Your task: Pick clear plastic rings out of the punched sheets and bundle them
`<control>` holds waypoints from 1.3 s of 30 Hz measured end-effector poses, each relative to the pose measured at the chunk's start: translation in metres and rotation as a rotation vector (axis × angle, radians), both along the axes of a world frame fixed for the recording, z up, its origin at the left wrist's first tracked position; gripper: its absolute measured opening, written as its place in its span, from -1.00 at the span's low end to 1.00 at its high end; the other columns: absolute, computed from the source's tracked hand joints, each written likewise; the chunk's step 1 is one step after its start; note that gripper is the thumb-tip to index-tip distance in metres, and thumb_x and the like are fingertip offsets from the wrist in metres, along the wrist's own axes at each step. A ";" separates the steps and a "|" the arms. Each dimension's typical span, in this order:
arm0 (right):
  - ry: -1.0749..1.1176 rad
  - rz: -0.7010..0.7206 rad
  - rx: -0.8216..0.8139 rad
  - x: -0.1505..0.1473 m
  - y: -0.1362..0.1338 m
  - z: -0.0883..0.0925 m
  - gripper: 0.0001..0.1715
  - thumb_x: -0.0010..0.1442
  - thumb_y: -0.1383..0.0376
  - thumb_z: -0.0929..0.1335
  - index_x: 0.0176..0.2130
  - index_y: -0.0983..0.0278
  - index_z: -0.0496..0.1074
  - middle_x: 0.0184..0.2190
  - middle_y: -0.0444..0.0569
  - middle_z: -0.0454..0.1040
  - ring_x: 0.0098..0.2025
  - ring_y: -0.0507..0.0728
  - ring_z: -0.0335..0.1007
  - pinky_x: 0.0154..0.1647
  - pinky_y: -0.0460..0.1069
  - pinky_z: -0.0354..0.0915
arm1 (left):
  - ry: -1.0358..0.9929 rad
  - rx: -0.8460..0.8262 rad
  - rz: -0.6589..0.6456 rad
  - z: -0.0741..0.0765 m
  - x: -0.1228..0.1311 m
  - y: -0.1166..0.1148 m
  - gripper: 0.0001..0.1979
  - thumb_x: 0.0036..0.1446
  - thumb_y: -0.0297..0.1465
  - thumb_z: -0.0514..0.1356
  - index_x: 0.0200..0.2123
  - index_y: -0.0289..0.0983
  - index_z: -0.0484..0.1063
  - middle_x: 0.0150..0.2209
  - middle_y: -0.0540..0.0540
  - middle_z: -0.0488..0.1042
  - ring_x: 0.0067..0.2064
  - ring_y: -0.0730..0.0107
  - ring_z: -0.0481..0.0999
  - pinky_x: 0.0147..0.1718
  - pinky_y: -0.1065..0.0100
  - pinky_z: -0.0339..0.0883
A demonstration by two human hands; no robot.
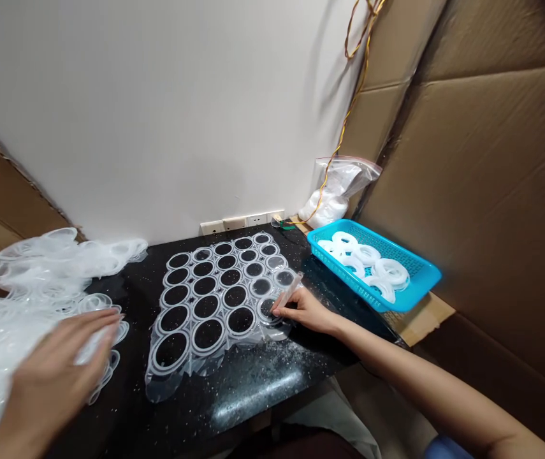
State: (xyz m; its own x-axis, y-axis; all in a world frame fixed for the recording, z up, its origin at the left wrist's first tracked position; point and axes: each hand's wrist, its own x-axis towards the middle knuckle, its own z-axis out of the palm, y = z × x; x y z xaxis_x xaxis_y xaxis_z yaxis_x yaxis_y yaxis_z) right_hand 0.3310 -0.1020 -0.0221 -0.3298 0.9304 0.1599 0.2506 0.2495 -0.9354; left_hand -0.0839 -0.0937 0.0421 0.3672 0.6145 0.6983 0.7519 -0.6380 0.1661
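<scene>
The left hand (57, 363) lies open, fingers spread, on a heap of clear plastic rings (37, 280) at the table's left edge. The right hand (301, 310) pinches a narrow clear strip (287, 293), its fingertips together beside a ring (266, 310) near the right corner of a clear plastic sheet (215, 299), which lies mid-table, full of round openings. (The black table (257, 376) is speckled with white flecks.) A blue plastic basket (372, 264) of white rings (365, 255) sits at the far right corner, just below a plastic zip bag (334, 197).
</scene>
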 end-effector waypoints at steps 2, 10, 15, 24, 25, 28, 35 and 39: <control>0.014 -0.023 -0.005 0.000 0.000 -0.002 -0.59 0.14 0.04 0.42 -0.31 0.36 0.58 -0.32 0.05 0.60 -0.27 0.16 0.50 -0.18 0.01 0.37 | 0.126 -0.068 -0.226 -0.004 0.053 -0.005 -0.76 0.23 -0.38 0.15 -0.03 -0.15 0.44 -0.03 -0.04 0.49 -0.02 0.17 0.48 0.06 0.10 0.34; -0.013 -0.004 0.079 -0.001 -0.001 -0.004 -0.60 0.19 0.05 0.39 -0.32 0.36 0.57 -0.34 0.04 0.59 -0.29 0.14 0.50 -0.23 -0.02 0.36 | 0.428 -0.228 -0.617 -0.046 0.181 -0.021 -0.68 0.29 -0.48 0.09 0.08 -0.33 0.39 0.08 -0.22 0.47 0.11 0.13 0.43 0.08 0.07 0.39; -0.060 0.011 0.184 -0.001 -0.003 0.000 -0.62 0.25 0.08 0.35 -0.32 0.33 0.56 -0.35 0.04 0.57 -0.29 0.12 0.48 -0.22 -0.02 0.35 | 0.438 -0.307 -0.578 -0.057 0.188 -0.023 -0.65 0.29 -0.49 0.06 0.12 -0.35 0.36 0.14 -0.27 0.42 0.16 0.08 0.40 0.11 0.02 0.36; -0.115 0.063 0.234 0.000 -0.005 0.009 -0.62 0.30 0.09 0.31 -0.29 0.30 0.57 -0.33 0.05 0.57 -0.27 0.12 0.46 -0.16 0.01 0.34 | 0.365 -0.536 -0.589 -0.050 0.185 -0.025 -0.59 0.24 -0.48 0.10 0.16 -0.27 0.32 0.18 -0.20 0.38 0.21 0.10 0.32 0.16 0.02 0.32; -0.075 0.049 0.189 0.000 -0.004 0.008 -0.61 0.28 0.08 0.32 -0.29 0.31 0.58 -0.33 0.05 0.57 -0.27 0.12 0.47 -0.17 0.01 0.35 | 0.359 -0.542 -0.592 -0.050 0.185 -0.025 -0.58 0.24 -0.47 0.10 0.17 -0.26 0.32 0.19 -0.20 0.37 0.22 0.10 0.32 0.16 0.02 0.31; 0.017 0.014 0.073 0.000 -0.004 0.005 -0.58 0.22 0.04 0.36 -0.29 0.35 0.58 -0.31 0.07 0.57 -0.26 0.15 0.49 -0.19 0.01 0.38 | 0.344 -0.545 -0.593 -0.052 0.183 -0.026 -0.57 0.24 -0.47 0.11 0.19 -0.25 0.31 0.21 -0.19 0.35 0.23 0.09 0.30 0.17 0.00 0.29; -0.060 0.026 0.138 -0.002 -0.004 0.006 -0.59 0.26 0.05 0.33 -0.30 0.33 0.56 -0.32 0.06 0.56 -0.27 0.13 0.48 -0.18 0.01 0.37 | 0.326 -0.540 -0.591 -0.054 0.183 -0.028 -0.57 0.25 -0.46 0.11 0.19 -0.25 0.30 0.20 -0.19 0.36 0.23 0.09 0.31 0.16 0.00 0.30; -0.212 0.023 0.321 -0.003 -0.008 0.004 -0.64 0.35 0.14 0.26 -0.26 0.29 0.54 -0.32 0.04 0.56 -0.27 0.12 0.44 -0.17 0.01 0.31 | 0.320 -0.547 -0.595 -0.053 0.183 -0.027 -0.57 0.25 -0.45 0.11 0.19 -0.23 0.30 0.20 -0.19 0.36 0.23 0.07 0.31 0.16 -0.01 0.30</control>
State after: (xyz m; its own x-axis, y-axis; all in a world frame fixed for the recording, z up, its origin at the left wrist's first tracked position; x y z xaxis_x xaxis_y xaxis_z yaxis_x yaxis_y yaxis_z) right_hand 0.3280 -0.1102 -0.0184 -0.4069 0.8363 0.3675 0.4212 0.5288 -0.7369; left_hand 0.0988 -0.1209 -0.0105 0.8622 0.4774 0.1692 0.3818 -0.8321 0.4023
